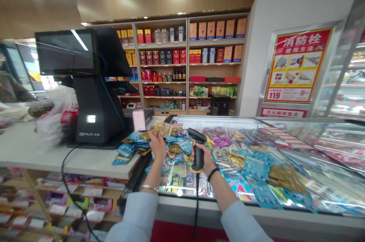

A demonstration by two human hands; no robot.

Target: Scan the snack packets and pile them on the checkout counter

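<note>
While the left hand (156, 146) pinches one gold snack packet (162, 128) between thumb and fingers, the right hand (202, 159) is closed round the handle of one black, yellow-trimmed barcode scanner (197, 150), whose head points left toward the packet. The packet's print seems too small and blurred to read. Just left of the grip, a heap of blue and gold packets (128, 147) lies on the counter (71, 154); right of it, more packets (256, 173) lie on the glass of a chest freezer (216, 118). Beyond the left hand stands one till (98, 109) marked "QHUA C8". Far to the right of the grip, one red poster (298, 65) reads "消防栓", "使用方法" and "119".
</note>
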